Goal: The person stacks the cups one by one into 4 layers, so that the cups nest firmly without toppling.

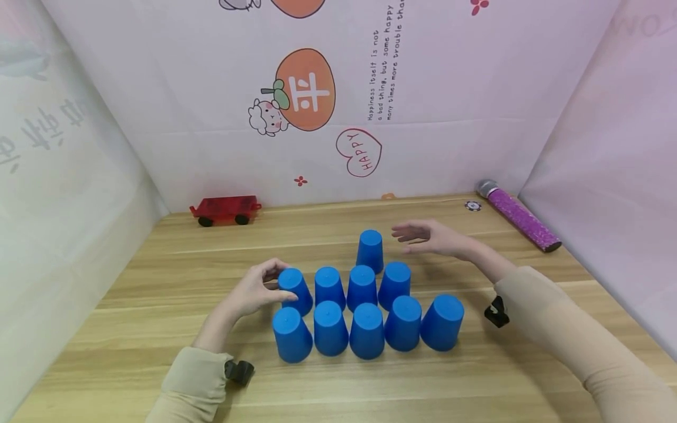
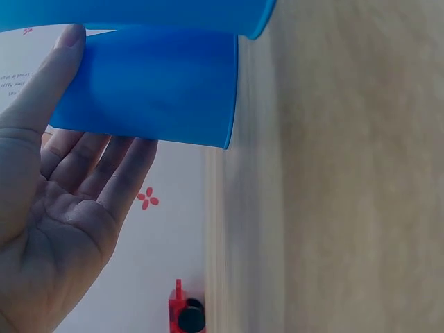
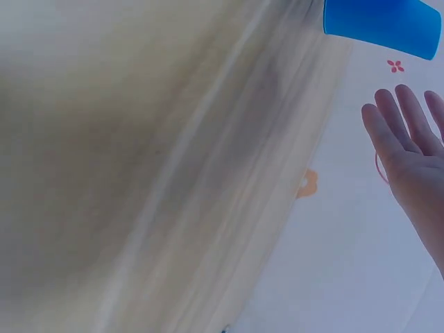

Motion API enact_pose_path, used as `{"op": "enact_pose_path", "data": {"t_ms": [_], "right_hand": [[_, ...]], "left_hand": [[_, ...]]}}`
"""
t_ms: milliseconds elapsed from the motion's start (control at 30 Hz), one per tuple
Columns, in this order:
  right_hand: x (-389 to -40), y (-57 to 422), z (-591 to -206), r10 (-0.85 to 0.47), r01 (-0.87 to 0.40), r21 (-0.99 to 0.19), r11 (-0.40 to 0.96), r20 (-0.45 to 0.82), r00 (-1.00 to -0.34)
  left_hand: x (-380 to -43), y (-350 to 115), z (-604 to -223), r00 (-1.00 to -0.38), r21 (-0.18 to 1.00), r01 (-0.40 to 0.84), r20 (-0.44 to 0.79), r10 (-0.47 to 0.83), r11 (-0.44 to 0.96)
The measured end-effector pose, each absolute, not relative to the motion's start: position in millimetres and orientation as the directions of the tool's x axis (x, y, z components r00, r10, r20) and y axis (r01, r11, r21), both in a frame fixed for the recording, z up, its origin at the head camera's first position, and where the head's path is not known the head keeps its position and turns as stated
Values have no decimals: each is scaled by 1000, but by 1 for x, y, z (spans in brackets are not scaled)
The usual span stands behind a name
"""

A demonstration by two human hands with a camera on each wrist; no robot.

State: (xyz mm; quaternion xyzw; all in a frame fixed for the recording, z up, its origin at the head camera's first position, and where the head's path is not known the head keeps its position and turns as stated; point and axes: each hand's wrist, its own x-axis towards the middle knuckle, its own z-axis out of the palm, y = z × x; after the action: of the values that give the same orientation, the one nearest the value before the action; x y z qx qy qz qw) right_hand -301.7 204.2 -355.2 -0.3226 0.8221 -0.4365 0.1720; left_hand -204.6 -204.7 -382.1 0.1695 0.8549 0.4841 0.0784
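Observation:
Upside-down blue cups stand on the wooden table in rows, with several in the front row (image 1: 367, 332) and several in the row behind. A single blue cup (image 1: 370, 249) stands farther back. My left hand (image 1: 259, 289) grips the leftmost cup (image 1: 294, 286) of the second row, thumb on the near side and fingers on the far side. In the left wrist view that cup (image 2: 149, 83) lies between thumb and fingers. My right hand (image 1: 433, 238) is held just right of the single back cup, apart from it, fingers loosely extended and nothing in them.
A red toy cart (image 1: 224, 210) stands at the back left of the table. At the back right lie a purple glittery microphone (image 1: 520, 218) and a small poker chip (image 1: 473, 205). White printed cloth (image 1: 211, 117) hangs behind and along both sides.

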Motion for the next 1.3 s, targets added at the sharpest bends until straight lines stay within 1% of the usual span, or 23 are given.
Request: {"op": "enact_pose_path", "data": {"t_ms": [167, 333, 567, 767, 1033, 1300], "right_hand": [[-285, 221, -359, -686, -359, -835, 417, -30, -727], [-272, 230, -363, -712, -353, -847, 397, -42, -701], [-261, 225, -369, -764, -370, -870, 325, -12, -645], [-252, 217, -369, -790, -385, -872, 302, -3, -613], [-247, 207, -369, -793, -387, -873, 296, 2, -610], [-245, 200, -370, -785, -401, -861, 313, 3, -620]], "left_hand": [[-204, -205, -382, -929, 852, 224, 40, 367, 474], [-204, -206, -383, -929, 852, 229, 47, 366, 471], [-205, -209, -384, -938, 848, 233, 67, 340, 476], [-207, -218, -380, -939, 841, 259, 104, 327, 475], [-221, -228, -374, -938, 836, 287, 147, 314, 467], [-246, -227, -373, -953, 837, 259, 141, 268, 481]]}}
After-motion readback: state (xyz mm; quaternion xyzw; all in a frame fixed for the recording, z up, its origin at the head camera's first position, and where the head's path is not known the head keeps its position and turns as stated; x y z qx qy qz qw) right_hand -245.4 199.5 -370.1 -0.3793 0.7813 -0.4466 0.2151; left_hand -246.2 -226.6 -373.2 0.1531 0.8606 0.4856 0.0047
